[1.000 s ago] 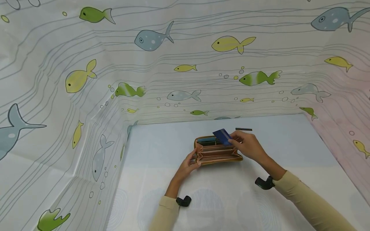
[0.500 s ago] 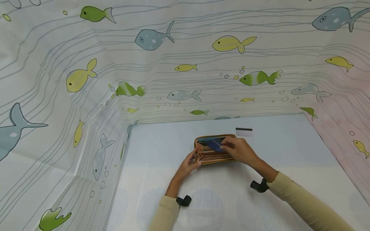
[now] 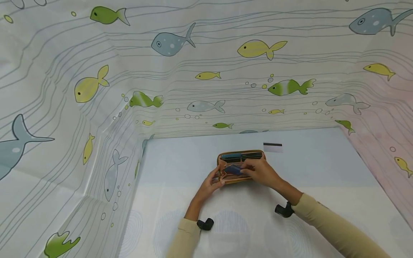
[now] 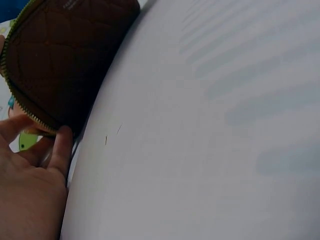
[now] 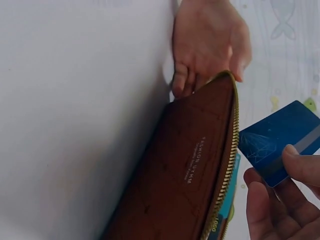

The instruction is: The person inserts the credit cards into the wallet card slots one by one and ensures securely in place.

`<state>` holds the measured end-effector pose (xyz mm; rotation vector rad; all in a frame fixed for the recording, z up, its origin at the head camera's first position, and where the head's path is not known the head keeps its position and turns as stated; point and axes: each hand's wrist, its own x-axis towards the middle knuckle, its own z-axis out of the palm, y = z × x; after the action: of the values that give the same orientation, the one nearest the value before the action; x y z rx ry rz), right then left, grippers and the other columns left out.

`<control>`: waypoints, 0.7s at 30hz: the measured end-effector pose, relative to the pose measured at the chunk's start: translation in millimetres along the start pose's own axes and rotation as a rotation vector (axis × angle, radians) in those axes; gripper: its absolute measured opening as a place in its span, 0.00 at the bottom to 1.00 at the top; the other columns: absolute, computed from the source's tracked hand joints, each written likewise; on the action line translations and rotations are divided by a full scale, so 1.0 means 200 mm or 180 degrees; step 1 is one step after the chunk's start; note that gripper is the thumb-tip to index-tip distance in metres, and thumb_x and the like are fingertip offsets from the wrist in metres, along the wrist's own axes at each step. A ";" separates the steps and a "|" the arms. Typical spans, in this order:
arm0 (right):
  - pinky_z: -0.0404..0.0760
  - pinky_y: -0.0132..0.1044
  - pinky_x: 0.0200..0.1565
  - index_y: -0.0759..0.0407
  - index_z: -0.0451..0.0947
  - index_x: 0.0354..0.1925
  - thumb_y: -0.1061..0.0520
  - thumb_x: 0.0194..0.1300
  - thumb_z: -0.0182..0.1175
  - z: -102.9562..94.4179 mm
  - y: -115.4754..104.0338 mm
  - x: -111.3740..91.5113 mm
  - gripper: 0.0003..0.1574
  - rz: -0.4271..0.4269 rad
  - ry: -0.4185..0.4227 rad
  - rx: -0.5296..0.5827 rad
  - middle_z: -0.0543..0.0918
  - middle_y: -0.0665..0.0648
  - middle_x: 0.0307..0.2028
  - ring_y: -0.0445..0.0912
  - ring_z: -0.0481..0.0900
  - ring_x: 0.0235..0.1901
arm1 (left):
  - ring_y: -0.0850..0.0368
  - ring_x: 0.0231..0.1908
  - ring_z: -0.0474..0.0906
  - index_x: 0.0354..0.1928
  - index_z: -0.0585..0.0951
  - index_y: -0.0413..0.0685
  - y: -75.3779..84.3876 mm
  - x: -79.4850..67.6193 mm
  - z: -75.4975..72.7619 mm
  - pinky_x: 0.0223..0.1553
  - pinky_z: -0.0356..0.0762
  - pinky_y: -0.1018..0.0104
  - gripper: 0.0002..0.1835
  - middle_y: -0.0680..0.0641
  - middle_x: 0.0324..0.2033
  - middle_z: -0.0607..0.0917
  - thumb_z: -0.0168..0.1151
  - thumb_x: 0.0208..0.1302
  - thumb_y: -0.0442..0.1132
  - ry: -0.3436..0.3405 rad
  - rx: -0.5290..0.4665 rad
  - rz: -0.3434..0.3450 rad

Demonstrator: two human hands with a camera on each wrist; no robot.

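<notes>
A brown zip wallet stands unzipped on the table, its pleated compartments facing up. My left hand grips the wallet's left end; in the left wrist view its fingers curl at the zip edge. With thumb and fingers my right hand pinches a blue card over the middle compartments. The right wrist view shows this blue card with a grey stripe, one corner right at the zip edge. Other dark and teal cards sit in slots along the wallet's back side.
A white card with a black stripe lies on the table behind the wallet, to the right. A fish-patterned sheet rises around the back and sides of the white table.
My right hand has carried the blue card left and down, from above the wallet's back right into its middle. The white card has come into fuller view. The left hand keeps its place.
</notes>
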<state>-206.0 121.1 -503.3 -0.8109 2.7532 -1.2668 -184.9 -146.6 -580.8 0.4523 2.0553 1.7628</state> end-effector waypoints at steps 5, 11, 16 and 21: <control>0.47 0.76 0.64 0.52 0.86 0.35 0.59 0.60 0.71 0.03 0.00 0.01 0.04 0.0031 -0.0009 -0.0048 0.89 0.48 0.30 0.40 0.85 0.31 | 0.37 0.70 0.62 0.80 0.48 0.47 0.01 0.00 0.00 0.60 0.72 0.57 0.40 0.36 0.76 0.54 0.55 0.73 0.39 0.0010 0.0000 -0.0010; 0.63 0.66 0.57 0.50 0.86 0.33 0.59 0.59 0.72 0.07 0.01 0.02 0.04 -0.0034 0.0007 -0.0122 0.88 0.47 0.27 0.34 0.81 0.27 | 0.38 0.70 0.62 0.80 0.48 0.47 0.01 0.00 0.00 0.61 0.71 0.58 0.39 0.37 0.76 0.54 0.54 0.73 0.38 0.0016 -0.0008 -0.0060; 0.78 0.39 0.39 0.51 0.86 0.31 0.60 0.58 0.72 0.09 0.02 0.03 0.05 -0.0084 -0.0042 -0.0100 0.88 0.47 0.28 0.34 0.79 0.27 | 0.37 0.68 0.64 0.80 0.48 0.46 0.00 0.01 0.00 0.58 0.74 0.61 0.40 0.35 0.75 0.55 0.54 0.73 0.39 0.0017 -0.0100 -0.0061; 0.78 0.29 0.32 0.53 0.86 0.32 0.62 0.59 0.72 0.10 0.03 0.02 0.04 -0.0185 -0.0145 -0.0161 0.88 0.49 0.31 0.35 0.82 0.31 | 0.37 0.67 0.66 0.80 0.49 0.46 0.00 0.01 0.00 0.57 0.75 0.62 0.40 0.34 0.74 0.57 0.55 0.72 0.38 0.0045 -0.0102 -0.0054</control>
<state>-207.7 107.4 -520.3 -0.9181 2.7558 -1.1763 -185.9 -146.2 -581.0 0.4129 2.0316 1.7913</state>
